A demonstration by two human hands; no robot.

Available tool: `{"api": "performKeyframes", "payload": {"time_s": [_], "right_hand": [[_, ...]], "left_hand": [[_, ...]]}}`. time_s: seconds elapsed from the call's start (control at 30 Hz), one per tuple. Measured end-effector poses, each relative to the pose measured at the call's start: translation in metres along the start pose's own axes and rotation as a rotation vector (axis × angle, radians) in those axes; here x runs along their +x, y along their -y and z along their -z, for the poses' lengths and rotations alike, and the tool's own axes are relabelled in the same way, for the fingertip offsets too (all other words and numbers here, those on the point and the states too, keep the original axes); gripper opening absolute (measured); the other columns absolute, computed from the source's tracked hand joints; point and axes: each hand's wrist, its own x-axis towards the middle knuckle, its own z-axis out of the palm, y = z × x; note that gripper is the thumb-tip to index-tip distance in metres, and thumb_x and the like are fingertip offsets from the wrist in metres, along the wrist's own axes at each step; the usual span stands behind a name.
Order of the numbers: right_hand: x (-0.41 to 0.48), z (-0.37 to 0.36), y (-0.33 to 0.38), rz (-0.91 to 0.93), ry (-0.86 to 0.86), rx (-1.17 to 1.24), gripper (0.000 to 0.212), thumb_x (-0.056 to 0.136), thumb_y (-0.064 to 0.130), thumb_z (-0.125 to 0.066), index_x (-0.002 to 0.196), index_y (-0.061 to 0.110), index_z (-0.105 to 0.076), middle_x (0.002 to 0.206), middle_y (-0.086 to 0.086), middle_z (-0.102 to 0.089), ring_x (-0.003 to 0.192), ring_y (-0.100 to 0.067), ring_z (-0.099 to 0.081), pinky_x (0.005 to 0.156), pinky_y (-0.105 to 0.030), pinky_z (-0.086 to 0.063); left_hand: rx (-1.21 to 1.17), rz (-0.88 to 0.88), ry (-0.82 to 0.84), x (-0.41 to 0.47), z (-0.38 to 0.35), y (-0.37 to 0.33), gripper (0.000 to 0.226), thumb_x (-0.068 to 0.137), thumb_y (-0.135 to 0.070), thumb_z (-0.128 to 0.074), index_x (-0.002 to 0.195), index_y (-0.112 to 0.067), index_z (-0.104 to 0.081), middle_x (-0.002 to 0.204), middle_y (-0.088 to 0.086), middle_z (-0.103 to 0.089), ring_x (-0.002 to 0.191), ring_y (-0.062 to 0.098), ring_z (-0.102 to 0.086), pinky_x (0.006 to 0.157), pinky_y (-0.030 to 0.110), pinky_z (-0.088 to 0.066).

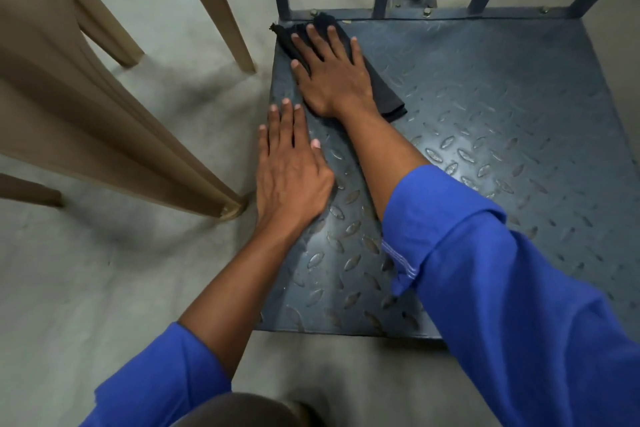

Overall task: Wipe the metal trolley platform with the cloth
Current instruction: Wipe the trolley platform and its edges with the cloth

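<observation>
Grey concrete floor [104, 288], plastic chair [114, 135] on the left. Left hand [291, 177] lies flat, fingers straight, on the left edge of the metal trolley platform [485, 114]; right hand [329, 76], fingers spread, presses the dark cloth [384, 94] into its far-left corner.

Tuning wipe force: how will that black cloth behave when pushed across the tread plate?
The cloth is likely soft and floppy: it lies folded flat with a loose, ragged corner. It is probably light, being only thin layers pinned by the flat fingers of the right hand. On the raised tread of the platform it may drag or bunch rather than glide.
</observation>
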Motion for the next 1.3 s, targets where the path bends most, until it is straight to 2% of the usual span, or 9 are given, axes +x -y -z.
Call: {"api": "performKeyframes", "payload": {"time_s": [0.13,0.37,0.5,0.67,0.77,0.9,1.07,1.2,1.3], "right_hand": [[-0.048,0.005,-0.032,0.100,-0.006,0.026,0.059,0.108,0.058,-0.013,0.164,0.041,-0.015,0.174,0.012,-0.007,0.161,-0.015,0.004,0.129,-0.049,0.005],[-0.132,0.023,-0.146,-0.353,-0.129,0.024,0.064,0.104,0.064,-0.005,0.164,0.042,-0.008,0.174,0.011,-0.001,0.161,-0.016,0.006,0.129,-0.053,0.004],[-0.181,0.004,-0.118,-0.468,-0.192,0.067,0.064,0.105,0.063,-0.002,0.165,0.040,-0.007,0.174,0.009,0.001,0.161,-0.018,0.009,0.128,-0.056,0.004],[-0.249,-0.016,-0.046,-0.254,-0.179,0.075,0.057,0.110,0.055,-0.004,0.165,0.040,-0.008,0.174,0.013,0.000,0.160,-0.013,0.011,0.130,-0.052,0.002],[-0.256,-0.014,-0.063,-0.253,-0.172,0.076,0.056,0.110,0.055,-0.007,0.164,0.042,-0.010,0.174,0.013,-0.004,0.160,-0.013,0.010,0.129,-0.052,0.001],[-0.246,-0.003,-0.111,-0.429,-0.200,0.056,0.061,0.108,0.060,-0.007,0.165,0.040,-0.013,0.174,0.010,-0.004,0.161,-0.016,0.007,0.129,-0.053,0.007],[-0.245,-0.002,-0.121,-0.517,-0.213,0.086,0.066,0.107,0.063,-0.008,0.166,0.033,-0.011,0.175,0.003,-0.002,0.161,-0.020,0.008,0.129,-0.052,0.006],[-0.282,-0.010,-0.100,-0.454,-0.224,0.064,0.069,0.107,0.064,-0.010,0.166,0.029,-0.007,0.175,0.000,0.002,0.160,-0.020,0.012,0.130,-0.050,0.005],[-0.287,-0.014,-0.103,-0.529,-0.267,0.035,0.068,0.107,0.060,-0.011,0.167,0.026,-0.007,0.175,0.000,0.000,0.161,-0.021,0.010,0.129,-0.052,0.004]], "left_hand": [[0.002,-0.003,0.026,-0.001,0.002,0.000,0.067,0.108,-0.038,-0.020,0.167,-0.009,-0.010,0.176,0.009,-0.003,0.163,0.022,0.002,0.132,0.043,-0.002],[0.015,-0.020,0.075,-0.003,0.006,-0.003,0.075,0.109,-0.052,-0.018,0.167,-0.008,-0.004,0.176,0.011,0.003,0.162,0.023,0.008,0.132,0.041,0.003],[0.022,-0.060,0.090,-0.008,0.005,-0.002,0.075,0.109,-0.053,-0.015,0.167,-0.008,-0.004,0.176,0.011,0.002,0.162,0.022,0.007,0.132,0.040,0.002],[0.058,-0.163,0.117,-0.014,0.005,-0.004,0.074,0.109,-0.053,-0.012,0.168,-0.009,-0.003,0.176,0.009,0.003,0.162,0.021,0.009,0.132,0.040,0.004],[0.056,-0.223,0.133,-0.025,0.003,-0.008,0.071,0.110,-0.051,-0.011,0.168,-0.011,-0.003,0.176,0.008,0.004,0.162,0.020,0.011,0.132,0.042,0.005],[0.046,-0.289,0.181,-0.027,0.002,-0.011,0.072,0.110,-0.049,-0.012,0.167,-0.007,-0.001,0.175,0.011,0.007,0.162,0.022,0.012,0.131,0.041,0.007],[0.128,-0.447,0.389,0.007,0.011,-0.011,0.077,0.109,-0.053,-0.013,0.166,-0.005,0.007,0.173,0.016,0.017,0.160,0.026,0.018,0.128,0.038,0.012],[0.221,-0.366,0.507,0.018,0.015,-0.039,0.082,0.109,-0.059,-0.013,0.163,-0.005,0.016,0.170,0.017,0.026,0.158,0.030,0.024,0.127,0.042,0.015],[0.203,-0.308,0.494,0.019,0.007,-0.071,0.085,0.108,-0.061,-0.014,0.163,-0.003,0.015,0.170,0.019,0.025,0.158,0.032,0.024,0.129,0.045,0.014]]}}
